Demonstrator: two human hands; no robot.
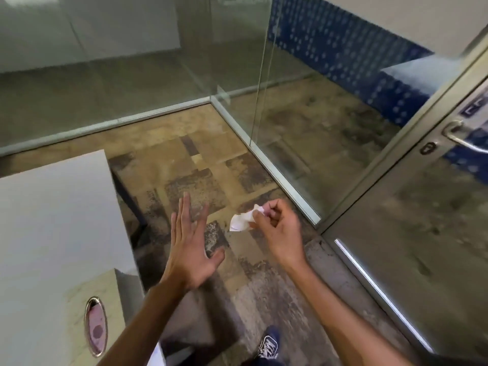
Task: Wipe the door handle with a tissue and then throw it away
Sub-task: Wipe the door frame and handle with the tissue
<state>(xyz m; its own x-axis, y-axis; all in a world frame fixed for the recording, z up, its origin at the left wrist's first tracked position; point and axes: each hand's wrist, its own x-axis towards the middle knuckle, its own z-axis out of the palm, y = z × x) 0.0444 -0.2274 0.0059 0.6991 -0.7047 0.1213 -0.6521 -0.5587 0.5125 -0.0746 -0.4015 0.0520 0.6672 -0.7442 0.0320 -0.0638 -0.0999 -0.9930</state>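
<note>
**Tissue pinched, handle up ahead**

My right hand [277,228] pinches the crumpled tissue [241,220] at its fingertips; my left hand [188,249] is flat, fingers spread, empty. The door handle [464,137] sits up and right of both — I'd wrap the tissue around the lever and rub along it.

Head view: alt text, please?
The right hand pinches a crumpled white tissue above a patchy brown floor, while the left hand is held open and empty. A metal door handle is at far right.
</note>
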